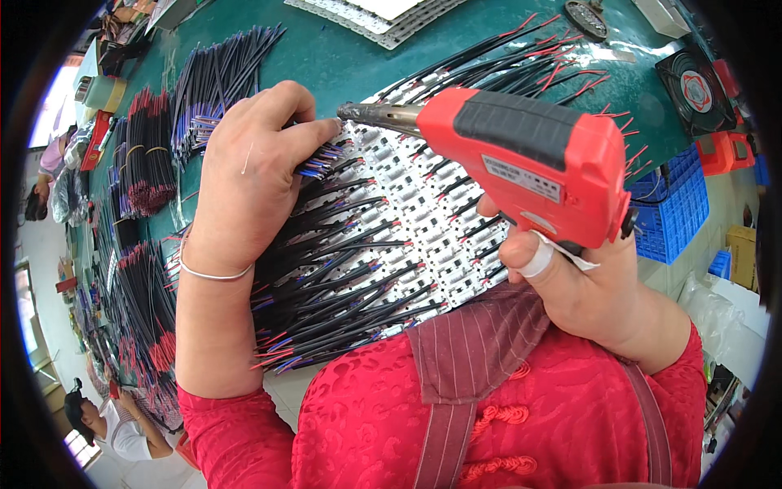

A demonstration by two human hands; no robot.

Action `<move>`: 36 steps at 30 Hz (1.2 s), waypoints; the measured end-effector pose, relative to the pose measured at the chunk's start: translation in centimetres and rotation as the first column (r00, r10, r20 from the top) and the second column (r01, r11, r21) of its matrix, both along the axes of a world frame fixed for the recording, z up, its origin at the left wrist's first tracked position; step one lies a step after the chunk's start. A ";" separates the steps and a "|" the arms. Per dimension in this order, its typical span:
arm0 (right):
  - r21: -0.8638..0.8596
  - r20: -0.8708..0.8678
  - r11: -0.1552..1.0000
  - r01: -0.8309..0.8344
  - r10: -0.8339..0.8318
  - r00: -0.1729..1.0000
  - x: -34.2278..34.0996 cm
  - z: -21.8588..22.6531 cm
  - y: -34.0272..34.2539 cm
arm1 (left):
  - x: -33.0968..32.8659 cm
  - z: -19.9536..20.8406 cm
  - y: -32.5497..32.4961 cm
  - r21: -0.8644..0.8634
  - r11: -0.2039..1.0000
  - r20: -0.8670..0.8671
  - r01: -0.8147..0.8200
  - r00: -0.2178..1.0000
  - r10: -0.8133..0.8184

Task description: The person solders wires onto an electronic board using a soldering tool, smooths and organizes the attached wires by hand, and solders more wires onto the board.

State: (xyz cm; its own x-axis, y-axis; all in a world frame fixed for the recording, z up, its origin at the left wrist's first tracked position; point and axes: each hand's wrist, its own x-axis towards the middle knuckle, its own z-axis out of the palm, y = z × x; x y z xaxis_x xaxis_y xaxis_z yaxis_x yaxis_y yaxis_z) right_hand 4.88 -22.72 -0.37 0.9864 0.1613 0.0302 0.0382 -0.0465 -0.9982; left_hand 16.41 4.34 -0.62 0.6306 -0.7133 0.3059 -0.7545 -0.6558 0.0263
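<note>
My right hand (582, 289), with white tape around the thumb, grips a red-and-black soldering gun (521, 138) held over the work. Its metal nozzle points left, and the dark tip is close to my left fingertips. My left hand (252, 163) pinches a small bunch of thin wires (322, 161) with blue and red ends, thumb and forefinger together near that tip. Below both hands lies a panel of white circuit boards (407, 208), carrying rows of small components. Black wires (326, 244) stick out from its left side, and more black wires with red ends (489, 65) extend from its far right.
Black wires with blue ends (228, 69) lie on the green table at the far left, beside red-tipped wire bundles (148, 175). A small dish (586, 20) sits at the back. To the right are a black fan (684, 98) and a blue crate (676, 216). Another person (122, 432) is lower left.
</note>
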 end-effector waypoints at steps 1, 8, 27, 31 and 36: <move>0.000 0.012 1.000 0.000 0.000 1.000 0.0 0.0 0.0 | 0.0 0.0 0.0 -0.003 1.000 0.000 0.004 1.000 -0.004; 0.112 -0.041 0.993 -0.026 0.031 0.999 -0.1 -0.3 0.0 | 0.3 -0.1 0.1 -0.019 1.000 -0.009 0.019 1.000 -0.019; -0.053 0.025 0.998 -0.040 0.041 0.999 0.3 -0.2 -0.1 | 0.4 -0.2 0.1 -0.023 0.999 0.009 0.044 0.999 -0.043; -0.175 0.112 0.979 -0.103 0.124 0.986 0.6 -0.6 -0.1 | 0.5 -0.3 0.1 -0.031 0.998 0.000 0.055 0.998 -0.055; -0.091 0.125 0.996 -0.015 0.026 0.992 0.6 -0.6 0.2 | 0.3 -0.2 0.1 -0.011 0.999 0.002 0.036 0.999 -0.036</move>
State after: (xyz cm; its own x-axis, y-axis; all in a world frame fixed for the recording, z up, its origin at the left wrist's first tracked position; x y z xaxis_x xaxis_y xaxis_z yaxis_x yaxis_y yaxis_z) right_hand 5.50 -22.50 -0.95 0.9722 0.1890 0.1385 0.1651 -0.1330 -0.9773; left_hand 16.76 4.43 -0.85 0.6039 -0.7320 0.3154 -0.7776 -0.6279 0.0319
